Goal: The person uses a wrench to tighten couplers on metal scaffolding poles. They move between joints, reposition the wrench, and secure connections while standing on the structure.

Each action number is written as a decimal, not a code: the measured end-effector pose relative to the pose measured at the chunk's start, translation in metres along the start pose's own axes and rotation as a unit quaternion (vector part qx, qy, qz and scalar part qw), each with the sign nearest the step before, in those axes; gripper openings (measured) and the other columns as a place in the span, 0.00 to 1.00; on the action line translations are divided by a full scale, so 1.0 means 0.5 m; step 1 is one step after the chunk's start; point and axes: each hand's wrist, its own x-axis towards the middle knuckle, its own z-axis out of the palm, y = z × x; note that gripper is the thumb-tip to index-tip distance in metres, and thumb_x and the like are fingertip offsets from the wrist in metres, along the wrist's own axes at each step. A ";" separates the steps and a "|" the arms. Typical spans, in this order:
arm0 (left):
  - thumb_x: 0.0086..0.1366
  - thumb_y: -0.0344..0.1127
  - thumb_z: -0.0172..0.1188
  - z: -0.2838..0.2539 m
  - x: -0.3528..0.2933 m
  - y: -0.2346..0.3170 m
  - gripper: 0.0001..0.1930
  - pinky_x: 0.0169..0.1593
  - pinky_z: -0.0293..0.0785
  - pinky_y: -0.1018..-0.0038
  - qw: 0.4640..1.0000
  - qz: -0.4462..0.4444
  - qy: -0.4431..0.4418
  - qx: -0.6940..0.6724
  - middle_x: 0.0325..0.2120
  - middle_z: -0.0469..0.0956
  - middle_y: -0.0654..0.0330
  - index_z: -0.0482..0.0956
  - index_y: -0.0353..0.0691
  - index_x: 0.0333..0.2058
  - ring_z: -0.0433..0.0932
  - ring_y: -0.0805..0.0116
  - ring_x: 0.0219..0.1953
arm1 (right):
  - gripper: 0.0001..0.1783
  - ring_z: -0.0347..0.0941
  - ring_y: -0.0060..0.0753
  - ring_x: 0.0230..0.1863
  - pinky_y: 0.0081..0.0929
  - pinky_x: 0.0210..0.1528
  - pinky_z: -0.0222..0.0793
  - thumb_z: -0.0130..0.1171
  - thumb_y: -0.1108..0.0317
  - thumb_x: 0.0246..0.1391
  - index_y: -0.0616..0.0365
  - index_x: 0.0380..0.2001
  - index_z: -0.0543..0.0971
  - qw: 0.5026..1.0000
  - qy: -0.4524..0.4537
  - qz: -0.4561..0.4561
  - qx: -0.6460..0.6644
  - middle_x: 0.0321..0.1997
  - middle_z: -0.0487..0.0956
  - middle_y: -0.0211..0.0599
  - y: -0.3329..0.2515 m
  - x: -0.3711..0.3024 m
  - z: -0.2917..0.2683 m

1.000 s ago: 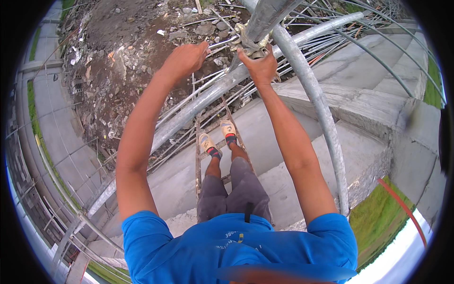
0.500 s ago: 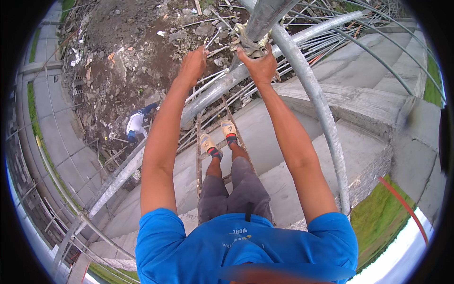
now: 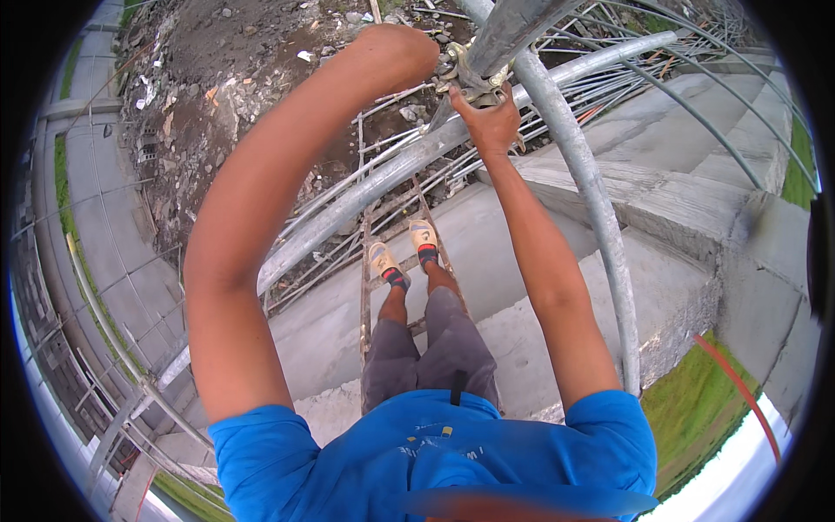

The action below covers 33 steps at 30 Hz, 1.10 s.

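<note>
My right hand (image 3: 491, 124) is closed around the underside of a metal scaffold clamp (image 3: 474, 80), thumb on one side and fingers on the other. The clamp sits at the lower end of a thick steel pipe (image 3: 513, 36), close to a long slanting pipe (image 3: 396, 170). My left hand (image 3: 402, 54) is raised to the clamp's left, wrist bent and knuckles outward, in a closed shape. Its fingers are turned away, and the slim metal wrench seen in it earlier is hidden now.
My sandalled feet (image 3: 402, 248) stand on a narrow ladder (image 3: 365, 304). A curved pipe (image 3: 600, 204) comes down on the right, beside a concrete ledge (image 3: 661, 209). Rubble ground (image 3: 235, 113) and bundled loose pipes (image 3: 609, 87) lie far below.
My left hand has swung up and right toward the clamp, its elbow moving outward to the left. The left arm now covers the person below. My right hand keeps its hold.
</note>
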 end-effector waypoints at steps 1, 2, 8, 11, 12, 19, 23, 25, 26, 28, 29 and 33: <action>0.66 0.30 0.51 -0.006 0.003 0.003 0.11 0.43 0.82 0.54 1.000 -0.012 -0.015 -0.001 0.30 0.84 0.40 0.81 0.29 0.35 0.85 0.41 0.38 | 0.57 0.83 0.61 0.46 0.46 0.52 0.76 0.78 0.33 0.30 0.71 0.55 0.77 1.000 0.010 0.000 -0.012 0.43 0.84 0.63 0.001 -0.001 0.003; 0.66 0.30 0.51 -0.003 0.004 0.002 0.11 0.42 0.82 0.54 1.000 -0.017 -0.017 0.000 0.30 0.84 0.40 0.82 0.30 0.33 0.85 0.41 0.38 | 0.57 0.83 0.61 0.46 0.47 0.52 0.76 0.78 0.33 0.30 0.71 0.54 0.77 0.999 0.028 -0.009 -0.019 0.43 0.84 0.63 0.004 -0.003 0.004; 0.71 0.32 0.48 0.217 -0.035 -0.051 0.07 0.41 0.75 0.46 0.959 0.027 0.175 -0.222 0.31 0.80 0.38 0.70 0.33 0.40 0.80 0.36 0.37 | 0.52 0.83 0.61 0.44 0.46 0.48 0.77 0.79 0.37 0.34 0.72 0.52 0.79 0.997 0.022 -0.051 0.056 0.42 0.85 0.60 0.010 0.005 0.011; 0.70 0.32 0.50 0.335 0.026 -0.038 0.07 0.41 0.75 0.46 0.929 0.018 0.233 -0.285 0.32 0.80 0.39 0.71 0.35 0.42 0.81 0.37 0.39 | 0.53 0.82 0.59 0.48 0.44 0.52 0.76 0.79 0.38 0.35 0.74 0.53 0.78 0.998 0.012 -0.048 0.047 0.45 0.84 0.61 0.016 0.005 0.011; 0.69 0.32 0.51 0.361 0.056 -0.029 0.07 0.42 0.75 0.46 0.930 0.007 0.230 -0.287 0.31 0.81 0.39 0.72 0.36 0.42 0.81 0.36 0.38 | 0.53 0.82 0.59 0.48 0.44 0.53 0.75 0.79 0.38 0.35 0.73 0.54 0.78 0.998 0.039 -0.038 -0.013 0.46 0.84 0.60 0.017 0.005 0.015; 0.68 0.27 0.50 0.391 0.165 0.048 0.09 0.43 0.76 0.45 0.872 -0.126 0.292 -0.371 0.34 0.81 0.35 0.72 0.31 0.44 0.82 0.35 0.40 | 0.55 0.82 0.59 0.50 0.44 0.54 0.75 0.78 0.36 0.33 0.73 0.55 0.78 0.999 0.017 -0.033 0.018 0.47 0.84 0.61 0.014 0.005 0.011; 0.76 0.36 0.47 0.386 0.093 0.023 0.13 0.45 0.74 0.44 0.789 -0.233 0.239 -0.516 0.36 0.81 0.32 0.72 0.28 0.45 0.81 0.31 0.39 | 0.55 0.82 0.60 0.49 0.45 0.53 0.76 0.78 0.34 0.33 0.73 0.53 0.78 1.000 0.016 -0.020 0.006 0.46 0.84 0.63 0.015 0.002 0.010; 0.77 0.40 0.46 0.364 0.053 0.003 0.15 0.42 0.70 0.43 0.861 -0.168 0.243 -0.414 0.32 0.80 0.33 0.72 0.30 0.42 0.79 0.30 0.37 | 0.56 0.82 0.61 0.48 0.45 0.52 0.76 0.77 0.33 0.32 0.73 0.53 0.78 0.999 0.018 -0.025 0.025 0.45 0.84 0.64 0.015 0.002 0.011; 0.77 0.41 0.46 0.347 0.033 -0.004 0.15 0.42 0.69 0.44 0.875 -0.148 0.248 -0.389 0.32 0.79 0.33 0.72 0.32 0.42 0.78 0.30 0.37 | 0.55 0.82 0.61 0.47 0.46 0.52 0.76 0.77 0.33 0.32 0.73 0.53 0.78 1.000 0.021 -0.017 0.006 0.44 0.84 0.63 0.015 0.001 0.008; 0.77 0.42 0.47 0.305 -0.008 -0.015 0.15 0.42 0.69 0.45 0.906 -0.119 0.212 -0.346 0.33 0.79 0.35 0.73 0.35 0.42 0.77 0.31 0.38 | 0.55 0.82 0.61 0.46 0.46 0.51 0.77 0.77 0.34 0.32 0.72 0.52 0.78 0.999 0.031 -0.023 -0.003 0.43 0.84 0.63 0.009 0.001 0.006; 0.77 0.42 0.47 0.281 -0.025 -0.017 0.14 0.43 0.69 0.45 0.918 -0.110 0.189 -0.330 0.33 0.79 0.35 0.74 0.35 0.43 0.78 0.32 0.39 | 0.54 0.83 0.61 0.46 0.46 0.51 0.77 0.77 0.34 0.32 0.72 0.52 0.79 0.999 0.032 -0.031 0.002 0.43 0.84 0.62 0.005 0.000 0.004; 0.76 0.40 0.48 0.188 -0.055 -0.030 0.15 0.44 0.74 0.46 0.967 -0.075 0.128 -0.208 0.33 0.80 0.37 0.76 0.34 0.44 0.80 0.36 0.41 | 0.53 0.82 0.61 0.45 0.46 0.50 0.77 0.77 0.34 0.32 0.69 0.51 0.78 0.999 0.023 -0.024 0.021 0.42 0.84 0.61 -0.012 -0.001 -0.006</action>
